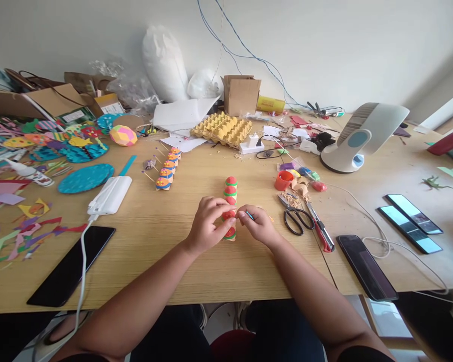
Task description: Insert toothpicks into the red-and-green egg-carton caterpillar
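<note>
A strip of egg-carton cups point(231, 189), red on top with green bands, lies lengthwise in front of me. My left hand point(210, 221) reaches over its near part, thumb and fingers closing about the cups and hiding some of them. Beside the strip, my right hand point(259, 224) pinches a thin tool with a blue part point(250, 215) showing between the fingers; its tip is too small to make out. A second strip point(166, 171), orange and blue with small yellow spots and pins stuck in, stands farther back to the left.
Scissors point(299, 216) and a red utility knife point(322, 229) lie right of my hands, near a red tape roll point(284, 180) and coloured clay. A yellow egg tray point(222, 129) sits behind. Left are a power bank point(110, 195) and tablet point(71, 266); right, a phone point(367, 266) and fan point(362, 136).
</note>
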A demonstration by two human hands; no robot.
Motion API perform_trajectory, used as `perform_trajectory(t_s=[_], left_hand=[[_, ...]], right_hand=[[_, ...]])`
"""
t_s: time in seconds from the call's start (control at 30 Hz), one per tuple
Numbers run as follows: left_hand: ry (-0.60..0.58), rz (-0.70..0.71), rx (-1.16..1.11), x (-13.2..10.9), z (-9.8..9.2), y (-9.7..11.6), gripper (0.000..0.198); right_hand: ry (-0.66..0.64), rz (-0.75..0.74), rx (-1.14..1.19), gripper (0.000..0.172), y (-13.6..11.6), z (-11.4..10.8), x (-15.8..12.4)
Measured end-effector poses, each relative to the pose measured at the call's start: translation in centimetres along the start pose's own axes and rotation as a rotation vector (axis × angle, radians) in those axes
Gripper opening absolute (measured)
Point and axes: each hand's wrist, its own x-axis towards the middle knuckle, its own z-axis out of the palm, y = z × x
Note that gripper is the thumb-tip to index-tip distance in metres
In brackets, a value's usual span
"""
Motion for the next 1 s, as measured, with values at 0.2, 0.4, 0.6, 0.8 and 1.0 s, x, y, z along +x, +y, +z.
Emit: perform_trajectory(t_s=[0.2, 0.4, 0.6, 0.8, 1.0], left_hand=[[0.054, 0.110, 0.081, -0.1, 0.5, -0.2, 0.027], [0.064, 0.128, 0.111, 0.0, 0.5, -0.4, 0.026], [0.025, 0.146, 0.102, 0.1, 0.5, -0.4, 0.026], [0.048, 0.139, 0.111, 0.0, 0.5, -0.5, 0.027], [0.052, 0.173, 0.111, 0.1, 0.6, -0.7, 0.019]], right_hand=[[-0.011, 0.096, 0.131, 0.051, 0.7, 0.4, 0.2], [0.017, 0.186, 0.319, 0.045, 1.2, 0.4, 0.1], [0.034, 0.208, 0.283, 0.054, 1.1, 0.1, 0.2], [0.017, 0.205, 0.225, 0.054, 1.0, 0.0, 0.2], [-0.060, 0.117, 0.079, 0.060, 0.6, 0.1, 0.1]])
